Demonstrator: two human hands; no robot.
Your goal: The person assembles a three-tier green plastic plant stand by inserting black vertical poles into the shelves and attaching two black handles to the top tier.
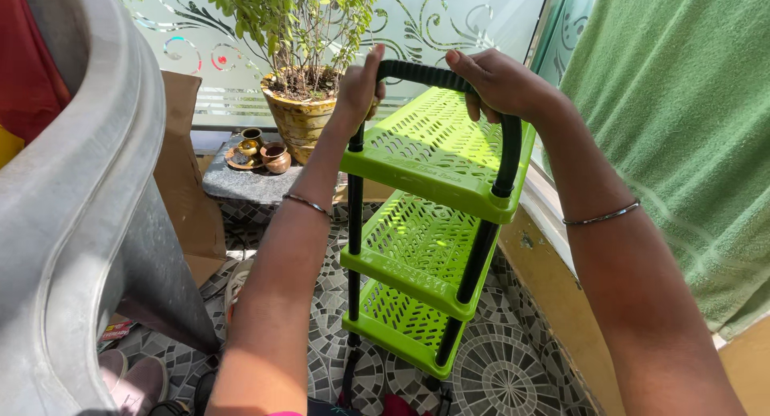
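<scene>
Both hands, left hand point(358, 85) and right hand point(501, 83), are closed around the black handle point(425, 73) of the green rack point(429, 223) at centre; tilted toward 11 o'clock, it could knock the potted plant point(298, 103).

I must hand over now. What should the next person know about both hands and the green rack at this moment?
Left hand: closed on the left end of the black handle on top of the green rack.
Right hand: closed over the handle's right bend.
The rack has three green perforated shelves on black poles and stands on the mosaic floor, beside the wall hung with a green towel.
Behind it: a potted plant and small brown pots on a stone slab.
Done: both hands grip the handle. Whether the rack is lifted cannot be told.
</scene>
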